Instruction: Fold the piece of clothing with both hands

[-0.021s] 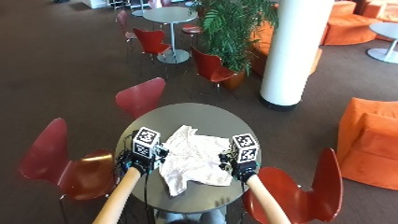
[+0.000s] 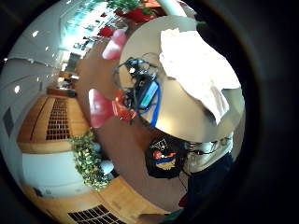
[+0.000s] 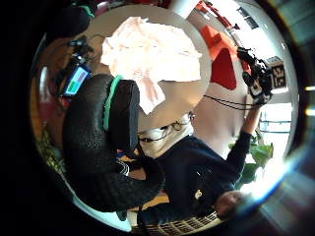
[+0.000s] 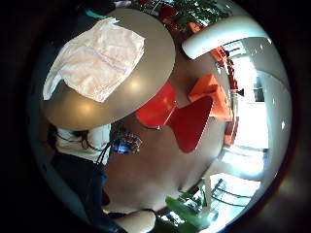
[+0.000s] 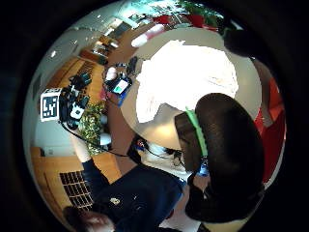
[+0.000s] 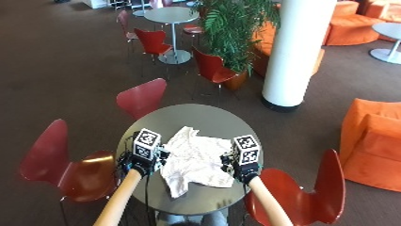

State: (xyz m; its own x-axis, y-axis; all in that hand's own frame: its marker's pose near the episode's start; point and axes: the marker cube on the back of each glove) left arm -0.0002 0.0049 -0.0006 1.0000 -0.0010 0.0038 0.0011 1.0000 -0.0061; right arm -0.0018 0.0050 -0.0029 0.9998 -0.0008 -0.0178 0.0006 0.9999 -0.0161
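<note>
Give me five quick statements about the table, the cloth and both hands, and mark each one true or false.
1. The crumpled white piece of clothing lies on the round grey table. True.
2. The clothing is already folded into a neat square. False: it lies rumpled and spread out, with one corner reaching toward the table's near edge.
3. The left hand and the right hand are on opposite sides of the clothing. True.
4. A blue chair stands behind the table. False: the chair behind it is red.
5. The right hand has lifted the clothing off the table. False: the palm views show the clothing lying on the tabletop with no grip on it.
</note>
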